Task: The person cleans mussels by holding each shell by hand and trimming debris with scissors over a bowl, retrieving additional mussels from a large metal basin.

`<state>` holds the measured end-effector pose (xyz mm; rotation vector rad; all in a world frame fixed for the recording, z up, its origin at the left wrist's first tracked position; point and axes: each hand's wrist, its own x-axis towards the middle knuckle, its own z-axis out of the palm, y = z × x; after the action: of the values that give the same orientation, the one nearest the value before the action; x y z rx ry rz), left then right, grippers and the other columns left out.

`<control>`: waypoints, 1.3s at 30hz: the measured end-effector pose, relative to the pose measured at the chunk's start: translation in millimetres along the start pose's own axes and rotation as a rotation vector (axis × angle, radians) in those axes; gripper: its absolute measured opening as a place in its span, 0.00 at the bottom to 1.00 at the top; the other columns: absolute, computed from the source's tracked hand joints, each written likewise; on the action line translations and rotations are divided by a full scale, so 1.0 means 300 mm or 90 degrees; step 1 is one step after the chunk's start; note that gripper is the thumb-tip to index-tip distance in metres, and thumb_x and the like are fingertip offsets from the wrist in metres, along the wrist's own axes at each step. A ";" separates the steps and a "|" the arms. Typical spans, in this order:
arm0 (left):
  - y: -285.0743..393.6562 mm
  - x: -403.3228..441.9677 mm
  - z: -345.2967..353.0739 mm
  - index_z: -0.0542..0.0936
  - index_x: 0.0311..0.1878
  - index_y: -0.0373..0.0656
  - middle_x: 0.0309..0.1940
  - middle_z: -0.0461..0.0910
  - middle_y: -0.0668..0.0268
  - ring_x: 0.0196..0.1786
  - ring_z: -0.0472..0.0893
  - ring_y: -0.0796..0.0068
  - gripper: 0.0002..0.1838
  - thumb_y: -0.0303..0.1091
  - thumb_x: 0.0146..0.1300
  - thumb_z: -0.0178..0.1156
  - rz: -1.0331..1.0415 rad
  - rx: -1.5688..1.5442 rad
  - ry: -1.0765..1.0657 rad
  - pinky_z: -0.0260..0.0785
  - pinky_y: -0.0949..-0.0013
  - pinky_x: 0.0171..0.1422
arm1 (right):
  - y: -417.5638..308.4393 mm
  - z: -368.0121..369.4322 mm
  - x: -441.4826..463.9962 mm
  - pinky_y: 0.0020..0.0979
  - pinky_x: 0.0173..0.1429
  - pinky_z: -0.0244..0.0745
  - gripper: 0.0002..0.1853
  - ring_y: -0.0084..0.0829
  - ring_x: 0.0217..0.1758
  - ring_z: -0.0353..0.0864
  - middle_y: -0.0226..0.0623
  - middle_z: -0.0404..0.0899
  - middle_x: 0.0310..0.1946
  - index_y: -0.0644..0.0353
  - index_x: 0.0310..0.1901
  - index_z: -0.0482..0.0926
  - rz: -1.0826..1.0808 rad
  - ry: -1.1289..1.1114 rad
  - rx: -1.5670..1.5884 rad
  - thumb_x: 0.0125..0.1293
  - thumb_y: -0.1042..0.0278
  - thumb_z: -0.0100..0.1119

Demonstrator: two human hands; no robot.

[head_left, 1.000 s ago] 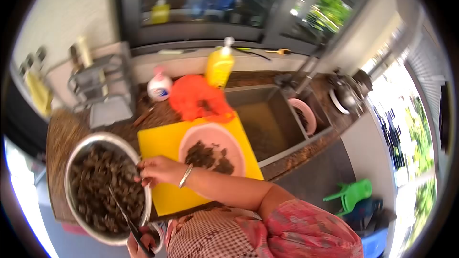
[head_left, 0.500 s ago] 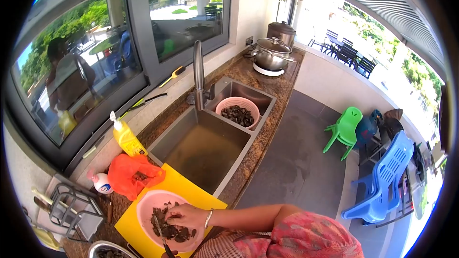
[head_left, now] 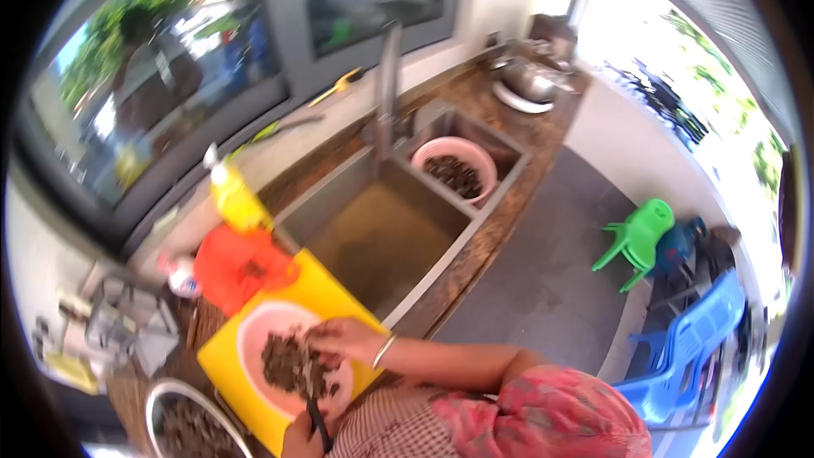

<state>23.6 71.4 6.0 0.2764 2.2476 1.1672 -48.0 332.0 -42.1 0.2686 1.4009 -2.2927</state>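
From where I stand, the head-camera view is smeared, and the small things suffer most. The pink bowl (head_left: 254, 331) sits on the yellow board (head_left: 323, 282), beside the sink (head_left: 428, 295), with a mass of dark pieces (head_left: 287, 365) in it; I can't make out what they are. The right hand (head_left: 346, 341) is over the bowl's near side, fingers bent together, and whether anything is pinched between them I can't tell. The left hand (head_left: 301, 438) grips a black-handled tool (head_left: 318, 424), its wrist cut off by the bottom edge; the tool's far end blurs into the dark pieces. A metal bowl (head_left: 151, 414) at lower left is cut off too, more dark stuff inside it. The orange-red bag (head_left: 233, 267) lies crumpled by the board, its contents mostly hidden. Murky brown water (head_left: 373, 237) hides the basin's floor, while the dark lumps (head_left: 454, 174) in the pink basket (head_left: 421, 153) beyond stay indistinct.
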 end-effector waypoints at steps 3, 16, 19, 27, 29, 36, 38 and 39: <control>0.091 -0.015 -0.010 0.79 0.53 0.33 0.34 0.85 0.51 0.40 0.85 0.62 0.22 0.42 0.65 0.61 -0.058 0.068 0.012 0.75 0.64 0.47 | -0.020 -0.016 -0.015 0.32 0.54 0.82 0.25 0.26 0.45 0.83 0.33 0.82 0.50 0.64 0.66 0.72 -0.019 -0.094 0.039 0.72 0.62 0.61; 0.159 -0.059 -0.040 0.76 0.37 0.35 0.26 0.80 0.48 0.33 0.82 0.42 0.18 0.45 0.66 0.58 -0.078 0.121 0.072 0.73 0.48 0.40 | -0.089 0.081 -0.047 0.30 0.52 0.83 0.18 0.26 0.48 0.82 0.36 0.80 0.50 0.64 0.61 0.70 -0.074 -0.037 -0.028 0.71 0.79 0.57; 0.153 -0.067 -0.048 0.76 0.37 0.34 0.28 0.81 0.47 0.33 0.82 0.41 0.19 0.45 0.66 0.58 -0.077 0.105 0.062 0.74 0.48 0.41 | -0.056 0.071 -0.033 0.30 0.51 0.83 0.16 0.25 0.47 0.82 0.35 0.79 0.48 0.64 0.57 0.71 -0.077 -0.038 -0.052 0.70 0.80 0.58; 0.120 -0.070 -0.038 0.79 0.41 0.34 0.29 0.81 0.48 0.33 0.83 0.48 0.17 0.43 0.67 0.59 -0.049 0.031 0.092 0.74 0.56 0.41 | -0.034 0.101 -0.035 0.31 0.51 0.83 0.17 0.26 0.48 0.82 0.34 0.79 0.49 0.61 0.58 0.70 -0.057 -0.055 -0.047 0.70 0.78 0.59; 0.097 -0.071 -0.037 0.80 0.44 0.34 0.29 0.82 0.50 0.33 0.83 0.52 0.17 0.42 0.68 0.59 -0.064 0.029 0.057 0.74 0.56 0.41 | -0.021 0.099 -0.030 0.32 0.51 0.83 0.17 0.27 0.48 0.82 0.34 0.79 0.50 0.61 0.58 0.69 -0.060 -0.054 -0.066 0.70 0.77 0.59; 0.041 -0.072 -0.042 0.82 0.50 0.34 0.23 0.82 0.65 0.28 0.82 0.75 0.17 0.39 0.71 0.57 -0.081 -0.214 -0.067 0.74 0.68 0.35 | 0.022 0.118 -0.016 0.36 0.52 0.84 0.18 0.30 0.48 0.84 0.36 0.80 0.50 0.59 0.61 0.69 -0.018 -0.035 0.047 0.72 0.75 0.58; 0.038 -0.062 -0.050 0.82 0.45 0.34 0.23 0.81 0.66 0.28 0.81 0.78 0.17 0.41 0.72 0.57 -0.157 -0.321 -0.044 0.72 0.71 0.34 | 0.010 0.114 -0.012 0.38 0.51 0.86 0.18 0.30 0.44 0.85 0.36 0.82 0.47 0.59 0.61 0.70 0.033 -0.045 0.124 0.72 0.74 0.58; 0.035 -0.058 -0.052 0.82 0.43 0.34 0.23 0.80 0.67 0.29 0.80 0.79 0.17 0.42 0.72 0.58 -0.197 -0.374 -0.033 0.72 0.73 0.34 | 0.003 0.110 -0.011 0.38 0.50 0.86 0.18 0.30 0.43 0.86 0.36 0.82 0.46 0.59 0.62 0.71 0.059 -0.050 0.163 0.72 0.74 0.58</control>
<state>27.8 59.7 28.4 -0.2617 1.7224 1.5484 -42.8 303.5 -26.1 0.3117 1.0352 -2.3758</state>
